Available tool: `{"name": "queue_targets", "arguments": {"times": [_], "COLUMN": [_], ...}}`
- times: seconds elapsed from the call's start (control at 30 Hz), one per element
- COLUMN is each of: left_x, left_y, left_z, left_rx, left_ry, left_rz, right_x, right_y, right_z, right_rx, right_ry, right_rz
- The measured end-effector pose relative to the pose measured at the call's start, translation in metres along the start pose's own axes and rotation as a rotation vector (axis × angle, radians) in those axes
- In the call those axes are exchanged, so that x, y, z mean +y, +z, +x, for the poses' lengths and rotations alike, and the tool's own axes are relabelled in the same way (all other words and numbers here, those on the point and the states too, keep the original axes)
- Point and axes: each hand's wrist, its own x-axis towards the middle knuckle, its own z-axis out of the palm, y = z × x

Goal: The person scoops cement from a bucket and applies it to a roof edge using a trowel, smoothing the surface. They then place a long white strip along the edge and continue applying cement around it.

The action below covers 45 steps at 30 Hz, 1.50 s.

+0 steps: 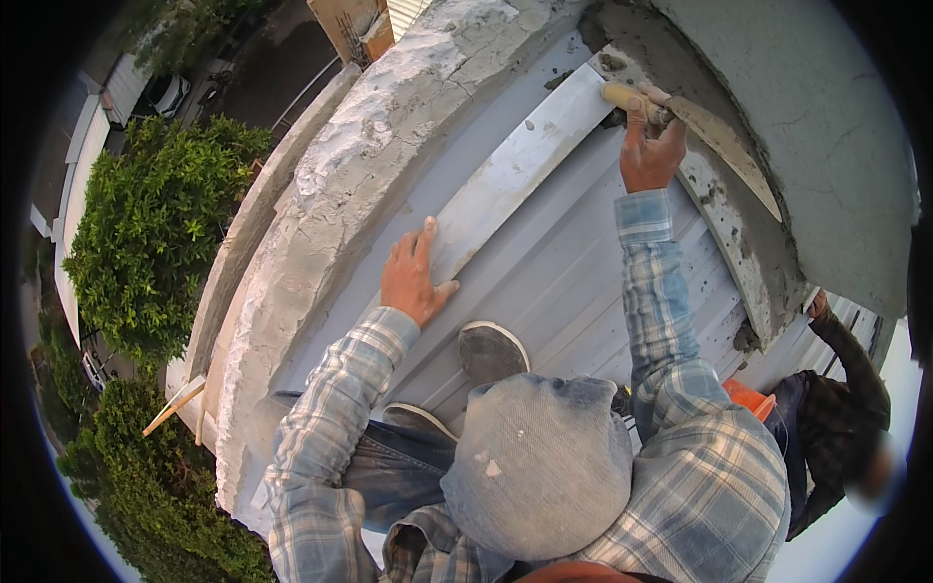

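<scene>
My left hand [412, 277] lies on the near end of a long, flat, pale strip [530, 151], fingers and thumb spread. The strip runs away to the upper right over the ribbed metal sheeting. At its far end, my right hand [653, 141] is closed round the yellowish handle of a trowel [724, 144]. The trowel's long blade points right and down, along a band of wet grey mortar [763, 233] at the foot of the wall. A mortar-spattered board [724, 238] edges that band; whether the blade touches the mortar I cannot tell.
A rough, cracked parapet [340, 165] curves along the left, with trees [160, 233] and a street far below. A grey plastered wall [826, 126] stands at right. Another person [836, 389] is at the lower right, beside an orange object [748, 398]. My shoes stand on the ribbed sheeting [573, 262].
</scene>
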Motion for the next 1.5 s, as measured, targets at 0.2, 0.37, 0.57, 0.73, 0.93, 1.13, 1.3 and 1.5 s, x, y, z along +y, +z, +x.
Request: {"name": "queue_targets", "arguments": {"times": [0.2,0.37,0.57,0.73,0.93,1.13,1.3,1.5], "left_x": [0.000,0.000,0.000,0.005,0.012,-0.008,-0.003,-0.004], "left_y": [0.002,0.001,0.002,0.003,0.000,0.000,0.021,0.043], "left_z": [-0.001,-0.002,-0.005,-0.003,0.006,-0.014,0.006,-0.004], "left_rx": [0.008,0.015,0.026,-0.020,0.002,0.030,-0.082,0.018], "left_ry": [-0.004,0.007,0.007,-0.030,0.008,-0.144,-0.022,-0.119], "left_rz": [0.004,-0.005,-0.003,0.029,0.019,-0.058,-0.002,-0.087], "right_x": [-0.002,-0.001,-0.010,-0.003,0.008,-0.024,-0.025,-0.046], "right_y": [-0.003,-0.004,-0.005,-0.009,-0.012,0.019,-0.027,0.011], "right_z": [0.001,0.002,0.003,0.003,0.023,0.026,-0.016,-0.040], "right_rx": [-0.030,-0.030,-0.024,-0.042,0.042,-0.142,-0.074,-0.317], "right_ry": [0.005,-0.029,-0.067,-0.054,-0.055,-0.049,-0.021,-0.062], "right_rz": [-0.038,-0.135,-0.105,-0.167,-0.005,0.017,-0.045,0.113]}}
